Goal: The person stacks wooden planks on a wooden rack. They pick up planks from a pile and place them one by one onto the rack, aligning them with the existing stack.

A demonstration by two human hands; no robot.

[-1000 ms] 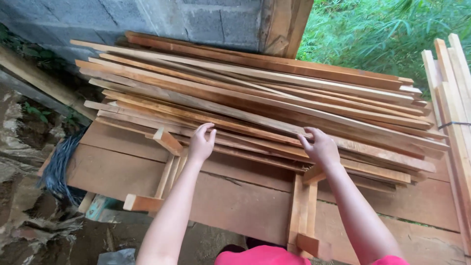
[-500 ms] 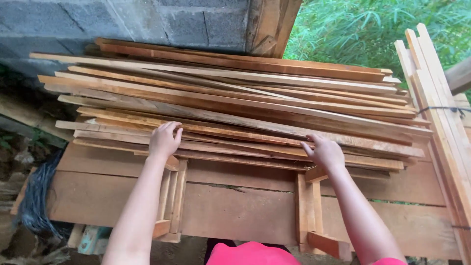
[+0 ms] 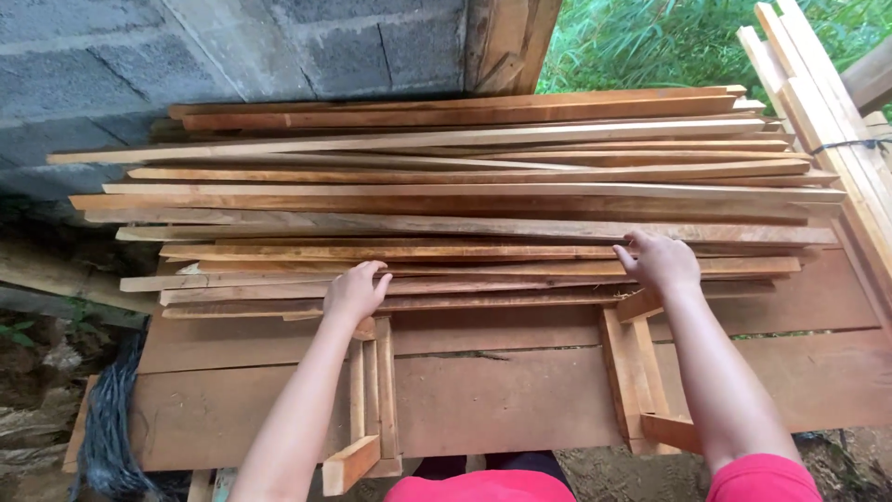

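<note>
Here the person's two hands rest on the near edge of a stack of long wooden slats [image 3: 446,200], which lies across a rough plank table [image 3: 520,400] in front of a grey block wall [image 3: 232,46]. The left hand [image 3: 355,293] sits on the lowest front slats of the stack, fingers curled over their edge, its grip loosely closed on the wood rather than clamped; whether it has one slat or several I cannot tell. The right hand [image 3: 662,262] lies flatter, farther along the same front edge of the stack, fingertips pressing on a reddish slat [image 3: 483,270], grip half open and holding nothing clear of the pile. As for progress, the stack looks whole and untidy: the slat ends are uneven on both sides, none is lifted free, so I judge the handling of the front slats barely begun, with all the lifting or squaring left to do. Below the stack, two short upright cleats [image 3: 372,390] stand on the table's face, one under each hand. To the right of the stack leans a tied bundle of pale laths [image 3: 818,102], and beyond the stack green grass [image 3: 650,42] shows.
</note>
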